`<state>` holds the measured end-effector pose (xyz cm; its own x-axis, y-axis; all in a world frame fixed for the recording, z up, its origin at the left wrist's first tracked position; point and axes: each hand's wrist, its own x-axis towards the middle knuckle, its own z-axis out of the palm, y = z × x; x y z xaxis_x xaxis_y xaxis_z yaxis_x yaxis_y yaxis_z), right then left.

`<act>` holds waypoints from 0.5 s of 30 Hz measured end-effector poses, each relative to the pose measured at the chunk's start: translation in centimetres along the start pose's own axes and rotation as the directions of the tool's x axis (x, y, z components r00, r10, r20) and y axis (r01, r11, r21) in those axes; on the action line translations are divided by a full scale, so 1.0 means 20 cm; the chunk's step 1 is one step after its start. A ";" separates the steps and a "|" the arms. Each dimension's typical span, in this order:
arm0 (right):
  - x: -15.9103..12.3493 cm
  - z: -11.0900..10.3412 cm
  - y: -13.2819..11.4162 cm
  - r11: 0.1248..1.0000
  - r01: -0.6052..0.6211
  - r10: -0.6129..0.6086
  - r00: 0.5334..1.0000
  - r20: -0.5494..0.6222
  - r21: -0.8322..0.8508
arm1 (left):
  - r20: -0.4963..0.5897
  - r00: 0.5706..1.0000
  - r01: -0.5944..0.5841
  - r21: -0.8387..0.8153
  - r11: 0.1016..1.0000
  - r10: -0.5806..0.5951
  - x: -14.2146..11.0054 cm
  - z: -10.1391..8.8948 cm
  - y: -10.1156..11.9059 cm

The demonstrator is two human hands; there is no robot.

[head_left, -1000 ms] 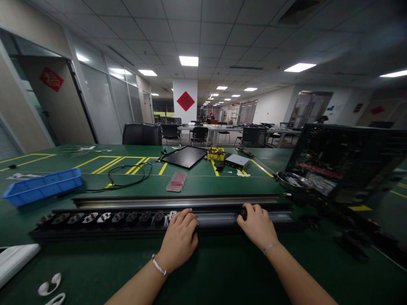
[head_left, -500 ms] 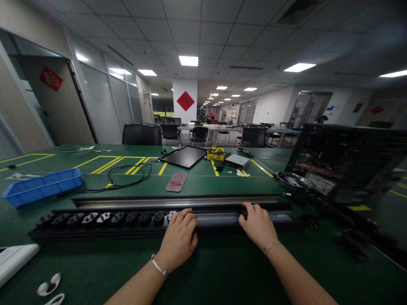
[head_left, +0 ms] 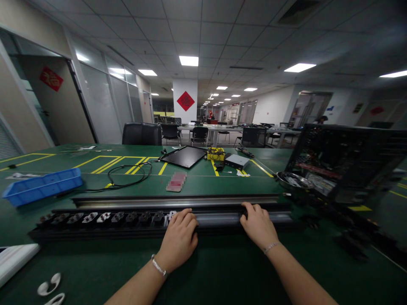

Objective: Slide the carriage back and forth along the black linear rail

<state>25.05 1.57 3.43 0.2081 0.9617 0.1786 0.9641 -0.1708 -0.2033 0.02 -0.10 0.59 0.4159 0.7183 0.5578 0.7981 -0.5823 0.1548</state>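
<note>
A long black channel (head_left: 216,229) lies across the bench in front of me, with a row of black and white socket modules (head_left: 118,217) seated in its left half. My left hand (head_left: 180,239) is closed over the channel at the right end of that row, fingers on top and thumb on the near side; it partly covers a pale module. Farther right, my right hand (head_left: 259,226) bends its fingers down into the channel. Whatever is under those fingertips is hidden by the hand. Behind the channel lies a second long metal rail (head_left: 178,203).
A blue bin (head_left: 44,186) and a black cable (head_left: 127,183) are at the left. Beyond the rails lie a flat black panel (head_left: 184,156) and a grey box (head_left: 237,161). A metal bowl (head_left: 294,181) and a large open black case (head_left: 343,163) stand right.
My right hand has shifted slightly right along the channel. The small black piece seen at its fingertips earlier is now hidden. My left hand stays in place.
</note>
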 end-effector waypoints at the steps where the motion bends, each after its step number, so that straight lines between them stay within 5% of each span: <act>1: 0.00 0.00 0.00 1.000 0.000 0.000 1.000 0.000 0.000 | 0.000 1.000 0.001 -0.004 1.000 -0.001 0.00 0.00 0.00; 15: 0.01 0.00 0.01 1.000 -0.002 0.002 1.000 0.022 -0.014 | 0.021 1.000 0.010 -0.006 1.000 -0.010 0.00 0.01 0.00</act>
<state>25.36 1.77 3.46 0.2063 0.9658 0.1570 0.9660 -0.1755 -0.1897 -0.01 -0.06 0.45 0.4167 0.7318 0.5393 0.7995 -0.5773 0.1657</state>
